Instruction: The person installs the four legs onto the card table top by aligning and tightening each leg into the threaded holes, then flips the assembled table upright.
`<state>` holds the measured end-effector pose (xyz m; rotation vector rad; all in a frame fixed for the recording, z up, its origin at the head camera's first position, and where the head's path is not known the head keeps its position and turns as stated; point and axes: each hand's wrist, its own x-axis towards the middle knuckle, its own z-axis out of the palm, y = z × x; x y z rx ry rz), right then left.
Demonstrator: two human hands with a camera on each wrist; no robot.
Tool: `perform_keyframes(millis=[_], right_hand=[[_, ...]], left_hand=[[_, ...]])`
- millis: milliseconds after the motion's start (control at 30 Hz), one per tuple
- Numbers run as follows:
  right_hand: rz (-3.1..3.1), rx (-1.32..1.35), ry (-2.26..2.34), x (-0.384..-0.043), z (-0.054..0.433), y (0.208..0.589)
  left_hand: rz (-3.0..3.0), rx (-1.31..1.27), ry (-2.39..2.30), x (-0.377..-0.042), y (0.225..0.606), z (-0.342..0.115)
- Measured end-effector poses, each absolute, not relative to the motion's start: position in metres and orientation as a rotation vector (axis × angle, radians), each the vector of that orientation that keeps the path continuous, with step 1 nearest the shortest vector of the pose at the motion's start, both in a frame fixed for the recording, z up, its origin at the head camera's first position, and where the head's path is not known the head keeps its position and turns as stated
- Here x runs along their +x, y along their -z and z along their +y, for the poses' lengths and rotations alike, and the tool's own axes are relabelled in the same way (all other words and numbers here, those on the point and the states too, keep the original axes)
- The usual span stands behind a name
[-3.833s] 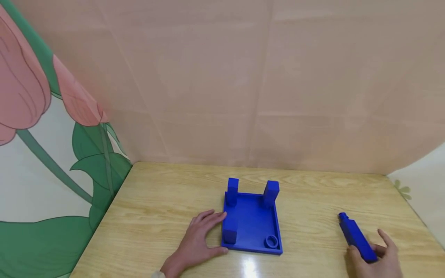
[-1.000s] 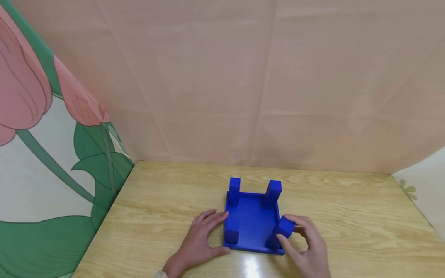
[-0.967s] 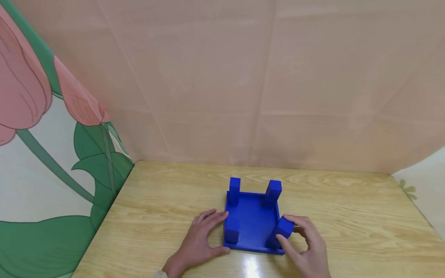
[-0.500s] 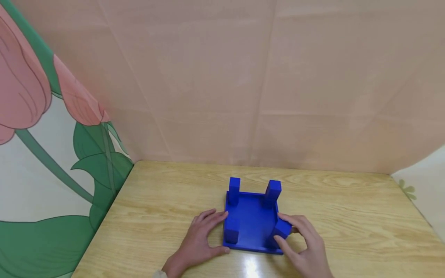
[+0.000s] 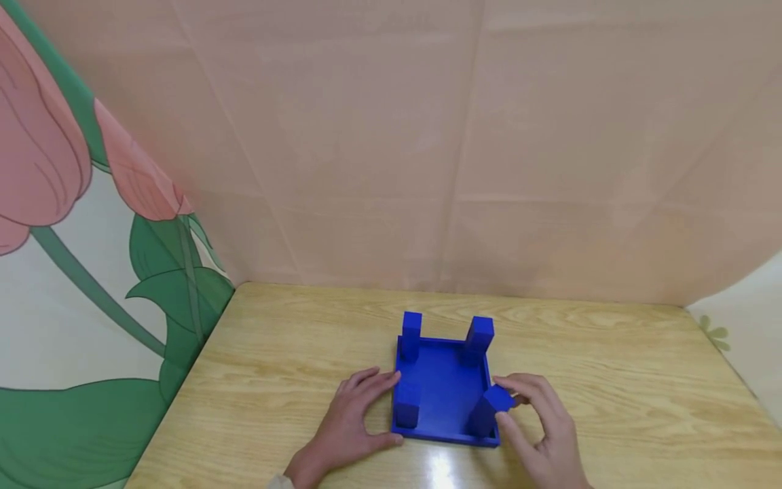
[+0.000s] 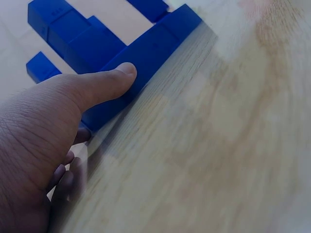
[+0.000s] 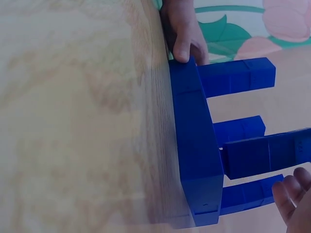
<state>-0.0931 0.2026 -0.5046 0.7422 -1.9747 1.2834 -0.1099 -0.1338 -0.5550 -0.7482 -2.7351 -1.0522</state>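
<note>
A small blue table top [image 5: 444, 394], square with a raised rim, lies upside down on the wooden table. Blue square legs stand at its corners: a back-left leg [image 5: 411, 336], a back-right leg [image 5: 479, 339] and a front-left leg [image 5: 408, 407]. My left hand [image 5: 347, 428] holds the front-left corner, its thumb on the near edge and fingers along the left side. At the front-right corner, my right hand [image 5: 546, 428] has thumb and fingers around the upper end of the front-right leg [image 5: 484, 415]. That leg's lower end hides the round socket. In the right wrist view this leg [image 7: 267, 154] looks slightly off parallel to the others.
The light wooden table [image 5: 641, 380] stretches out on both sides of the blue piece. A plain pinkish cloth [image 5: 464, 149] hangs behind the table's back edge. A cloth with printed flowers [image 5: 73, 305] hangs at the left.
My right hand brought the leg from the right side of the table to the front-right socket. There the leg has turned and come more upright, and my fingers have shifted. My left hand has stayed.
</note>
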Motion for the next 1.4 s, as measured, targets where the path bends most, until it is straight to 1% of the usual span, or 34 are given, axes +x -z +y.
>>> perform_keyframes(millis=[400, 933, 1400], right_hand=[[-2.058, 0.568, -1.280, -0.0880, 0.2016, 0.5003], [-2.033, 0.839, -1.299, -0.0923, 0.2071, 0.5002], [-2.051, 0.764, -1.333, -0.0954, 0.2095, 0.5025]], left_hand=[[-2.764, -0.734, 1.087, -0.1092, 0.5523, -0.1340], [-2.785, -0.719, 1.137, -0.1077, 0.5548, -0.1356], [-2.780, -0.720, 1.135, -0.1080, 0.5535, -0.1349]])
